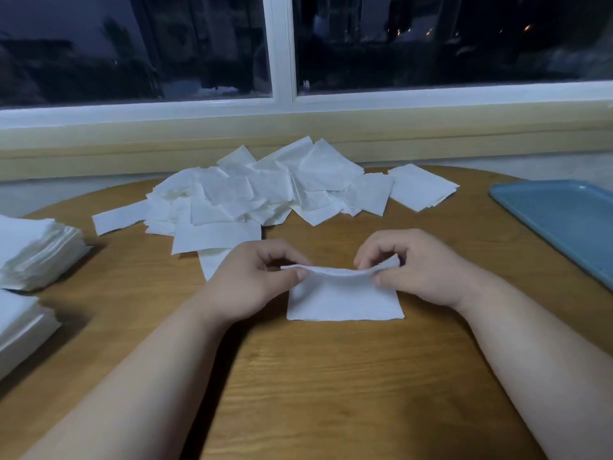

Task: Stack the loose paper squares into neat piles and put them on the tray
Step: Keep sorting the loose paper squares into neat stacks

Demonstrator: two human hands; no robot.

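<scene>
Grips sit mid-surface: left grip (255, 277) and right grip (418, 270) each pinch a far corner of one square (345, 300), lifting its far edge while its near edge lies on the surface (331, 393). Loose heap (265, 190) of squares lies behind it; two neat piles (36, 254) sit at left; blue tray (564, 220) sits at right, well apart.

Loose squares (265, 190) behind hands, 2 piles (33, 254) left, tray (560, 220) right.
</scene>
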